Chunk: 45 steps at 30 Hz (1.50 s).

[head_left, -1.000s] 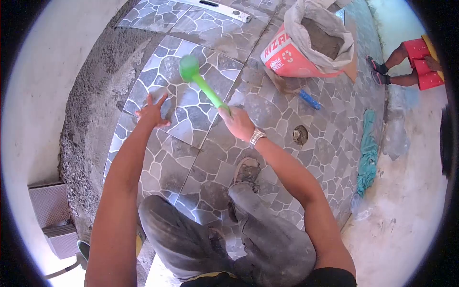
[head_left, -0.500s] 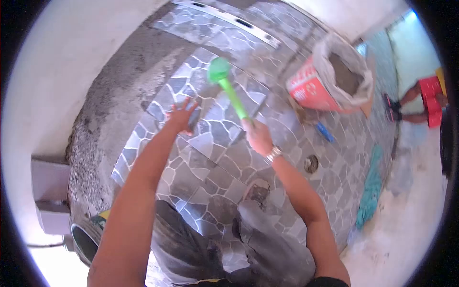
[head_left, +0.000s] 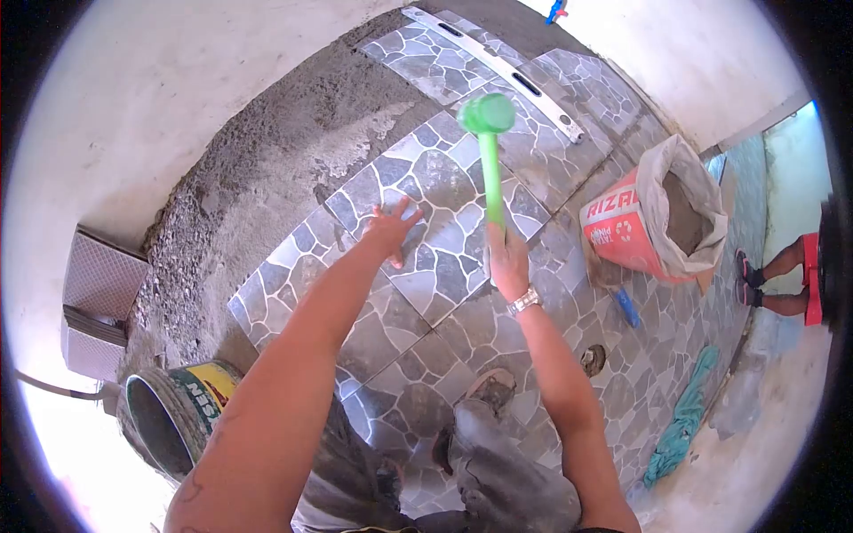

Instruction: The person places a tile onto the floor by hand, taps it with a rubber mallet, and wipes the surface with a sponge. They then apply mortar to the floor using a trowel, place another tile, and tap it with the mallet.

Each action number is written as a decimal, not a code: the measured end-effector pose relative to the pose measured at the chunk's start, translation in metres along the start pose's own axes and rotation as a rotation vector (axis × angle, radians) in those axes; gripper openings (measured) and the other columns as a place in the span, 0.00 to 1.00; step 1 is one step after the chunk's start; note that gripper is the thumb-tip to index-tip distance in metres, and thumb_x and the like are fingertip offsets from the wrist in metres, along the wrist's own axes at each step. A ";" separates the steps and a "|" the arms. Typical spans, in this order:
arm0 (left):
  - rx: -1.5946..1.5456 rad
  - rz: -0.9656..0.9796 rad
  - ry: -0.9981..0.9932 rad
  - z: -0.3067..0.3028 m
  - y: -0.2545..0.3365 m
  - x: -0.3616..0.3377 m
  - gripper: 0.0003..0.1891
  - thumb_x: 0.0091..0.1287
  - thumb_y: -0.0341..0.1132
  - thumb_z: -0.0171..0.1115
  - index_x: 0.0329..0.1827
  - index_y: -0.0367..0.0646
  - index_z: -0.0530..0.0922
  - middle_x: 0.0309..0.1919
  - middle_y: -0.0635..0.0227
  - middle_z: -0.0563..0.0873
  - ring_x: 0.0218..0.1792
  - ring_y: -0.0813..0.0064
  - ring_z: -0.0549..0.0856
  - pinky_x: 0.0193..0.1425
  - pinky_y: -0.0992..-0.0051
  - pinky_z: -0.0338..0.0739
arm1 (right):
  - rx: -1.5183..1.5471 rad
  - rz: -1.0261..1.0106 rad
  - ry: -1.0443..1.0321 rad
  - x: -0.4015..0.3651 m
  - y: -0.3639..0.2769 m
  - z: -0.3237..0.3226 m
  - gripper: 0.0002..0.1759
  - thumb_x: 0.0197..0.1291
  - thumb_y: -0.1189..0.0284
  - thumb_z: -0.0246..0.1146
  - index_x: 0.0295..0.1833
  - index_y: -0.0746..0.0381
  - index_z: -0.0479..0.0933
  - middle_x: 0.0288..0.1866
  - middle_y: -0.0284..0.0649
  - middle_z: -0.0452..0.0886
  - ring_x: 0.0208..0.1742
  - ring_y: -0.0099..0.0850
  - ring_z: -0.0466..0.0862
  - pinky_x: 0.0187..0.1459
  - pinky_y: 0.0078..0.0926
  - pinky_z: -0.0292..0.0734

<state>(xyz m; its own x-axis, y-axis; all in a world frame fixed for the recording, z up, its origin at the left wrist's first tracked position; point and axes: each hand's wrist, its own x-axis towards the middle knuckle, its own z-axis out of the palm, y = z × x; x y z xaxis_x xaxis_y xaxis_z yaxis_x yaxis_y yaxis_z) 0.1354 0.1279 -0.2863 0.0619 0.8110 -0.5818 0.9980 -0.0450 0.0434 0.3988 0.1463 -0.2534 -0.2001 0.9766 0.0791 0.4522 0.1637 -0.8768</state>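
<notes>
My left hand (head_left: pixel 392 233) lies with its fingers spread on a stone-patterned tile (head_left: pixel 444 186). In my right hand (head_left: pixel 508 265) is the handle of a green mallet (head_left: pixel 488 115), whose head is over the far part of that tile. A wristwatch (head_left: pixel 526 301) is on my right wrist. Beyond the mallet, a long silver spirit level (head_left: pixel 498 64) rests across other tiles. The gap between the mallet head and the tile cannot be judged.
An open red and white sack (head_left: pixel 622 220) of grey powder stands at right, near a blue-handled tool (head_left: pixel 627 307). Wet mortar (head_left: pixel 267 151) borders the left wall. A bucket (head_left: pixel 178 409) and stacked tiles (head_left: pixel 102 284) are lower left. Another person's legs (head_left: pixel 782 264) show far right.
The view has shifted, so the floor and sack sit lower in it and more of the bucket shows. The mallet, still in my right hand, now points more upright in the picture. My left hand remains spread on the tile.
</notes>
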 end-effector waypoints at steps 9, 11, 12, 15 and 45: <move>0.011 0.005 0.007 0.003 -0.001 0.003 0.73 0.36 0.43 0.89 0.84 0.73 0.43 0.85 0.64 0.39 0.74 0.22 0.59 0.72 0.42 0.73 | -0.169 0.171 -0.185 0.028 0.007 0.014 0.30 0.72 0.48 0.54 0.42 0.68 0.80 0.27 0.58 0.81 0.32 0.57 0.84 0.34 0.51 0.74; 0.002 -0.003 -0.005 0.002 0.000 0.002 0.73 0.36 0.43 0.89 0.84 0.73 0.43 0.85 0.64 0.39 0.74 0.22 0.59 0.73 0.42 0.72 | -0.056 0.072 -0.036 0.027 -0.028 0.018 0.33 0.73 0.45 0.51 0.36 0.68 0.78 0.25 0.55 0.81 0.32 0.55 0.84 0.33 0.50 0.72; -0.001 -0.005 -0.012 0.001 0.001 0.002 0.74 0.36 0.43 0.89 0.84 0.73 0.43 0.85 0.64 0.39 0.74 0.22 0.59 0.73 0.42 0.72 | 0.002 0.025 0.040 0.027 -0.034 0.020 0.36 0.73 0.43 0.50 0.33 0.68 0.78 0.24 0.54 0.80 0.31 0.53 0.84 0.33 0.49 0.71; -0.020 0.026 -0.005 0.002 -0.002 0.003 0.74 0.35 0.43 0.89 0.84 0.73 0.43 0.85 0.64 0.39 0.74 0.22 0.58 0.73 0.41 0.71 | -0.166 0.017 -0.045 0.032 0.039 0.040 0.35 0.73 0.44 0.50 0.33 0.68 0.78 0.25 0.57 0.80 0.32 0.57 0.82 0.33 0.51 0.70; -0.293 -0.342 0.156 0.053 -0.012 -0.033 0.63 0.46 0.51 0.84 0.84 0.66 0.50 0.85 0.67 0.46 0.82 0.43 0.52 0.71 0.20 0.52 | 0.356 0.297 -0.390 -0.080 -0.010 -0.047 0.21 0.73 0.56 0.55 0.36 0.63 0.77 0.17 0.41 0.74 0.20 0.37 0.78 0.23 0.38 0.71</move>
<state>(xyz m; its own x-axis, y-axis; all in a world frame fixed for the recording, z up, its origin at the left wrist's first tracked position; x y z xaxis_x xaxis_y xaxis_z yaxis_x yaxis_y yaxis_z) 0.1220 0.0711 -0.3105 -0.2938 0.8298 -0.4745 0.9152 0.3875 0.1108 0.4515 0.0726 -0.2288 -0.4441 0.8392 -0.3138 0.2319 -0.2306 -0.9450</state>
